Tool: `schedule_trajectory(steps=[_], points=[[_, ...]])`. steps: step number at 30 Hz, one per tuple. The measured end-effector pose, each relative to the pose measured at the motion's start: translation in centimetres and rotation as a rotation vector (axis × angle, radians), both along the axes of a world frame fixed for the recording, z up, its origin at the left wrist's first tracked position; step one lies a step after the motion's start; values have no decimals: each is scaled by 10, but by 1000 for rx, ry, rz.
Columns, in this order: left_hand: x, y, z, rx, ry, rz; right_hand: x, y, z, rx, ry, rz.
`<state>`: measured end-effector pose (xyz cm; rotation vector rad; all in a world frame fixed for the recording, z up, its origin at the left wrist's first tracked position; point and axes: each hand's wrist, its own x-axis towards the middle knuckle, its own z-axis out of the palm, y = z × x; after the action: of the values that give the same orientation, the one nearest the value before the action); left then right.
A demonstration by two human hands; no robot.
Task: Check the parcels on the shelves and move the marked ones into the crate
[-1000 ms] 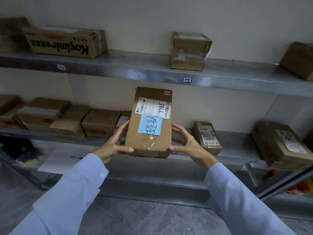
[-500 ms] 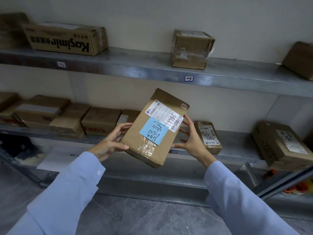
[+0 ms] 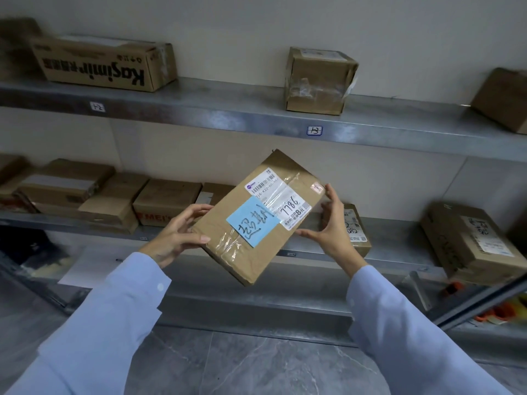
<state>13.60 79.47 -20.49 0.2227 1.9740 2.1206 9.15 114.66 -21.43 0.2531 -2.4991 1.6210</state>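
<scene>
I hold a flat brown cardboard parcel in front of the lower shelf, tilted with its top end up to the right. A blue sticky note with handwriting and a white shipping label marked 7786 are on its face. My left hand grips its lower left edge, thumb on the front. My right hand holds the right edge, fingers spread along the side. No crate is in view.
The upper metal shelf carries a Kasimir box, a taped cube box and another box at right. The lower shelf holds several parcels at left, a small labelled parcel and a large box.
The parcel has turned clockwise from upright to a steep tilt, its top end swinging right. Both hands have shifted along its edges while keeping hold.
</scene>
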Motion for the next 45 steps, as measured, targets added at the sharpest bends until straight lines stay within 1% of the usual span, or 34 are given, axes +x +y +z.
schedule_trajectory(steps=[3,6,12,18,21,25,30,36,40,45], points=[[-2,-5,-2,32,-10,23,-6,13,-2,-46,-36,-7],[-4,-3,-6,44,-3,76,-5,17,-2,-29,-50,-9],[-8,11,-7,198,66,401,0,20,-10,-125,-103,-46],[-10,33,-5,221,113,541,12,22,-7,-155,-85,-79],[-9,40,-5,190,112,531,13,25,-8,-156,-53,-90],[-10,47,-4,94,111,449,14,31,-10,-152,-52,-112],[-8,55,-3,82,72,343,16,37,-13,-148,-66,-95],[-1,68,-4,56,51,371,23,46,-8,-75,-115,-30],[1,81,-8,-14,52,388,23,57,-9,-42,-114,27],[4,91,-9,-107,59,364,30,63,-10,-120,-155,58]])
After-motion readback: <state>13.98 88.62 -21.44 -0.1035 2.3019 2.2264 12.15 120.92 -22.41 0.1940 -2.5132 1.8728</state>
